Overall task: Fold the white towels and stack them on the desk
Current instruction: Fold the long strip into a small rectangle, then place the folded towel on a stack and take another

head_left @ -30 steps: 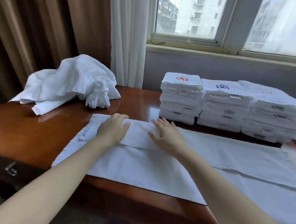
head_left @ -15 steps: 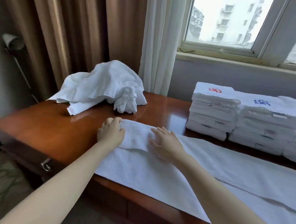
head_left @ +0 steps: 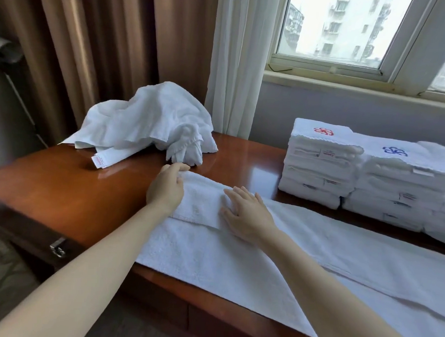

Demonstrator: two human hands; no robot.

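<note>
1. A person's left hand (head_left: 166, 188) curls its fingers round the far left corner of the spread towel (head_left: 211, 256), which lies lengthwise across the wooden desk (head_left: 58, 189). The right hand (head_left: 244, 214) lies flat beside it, fingers straight, pressing down the turned-over flap (head_left: 201, 201).
2. The towel's near long edge reaches the desk's front lip and appears to hang over it further right. A tug toward the body could likely drag the cloth off.
3. The flap's hem looks slightly out of line with the layer beneath. Smoothed down as it lies, the crease may set crooked, and the finished piece would sit unevenly on a pile.
4. The crumpled heap of unfolded towels (head_left: 146, 122) sits just behind the left hand, with one twisted end close to the fingertips. Lifting the corner could catch that end and pull the heap forward.
5. The red-emblem stack (head_left: 320, 164) and the blue-emblem stack (head_left: 397, 184) stand near the towel's far edge. A wide sweep of the long right end might nudge them askew.
</note>
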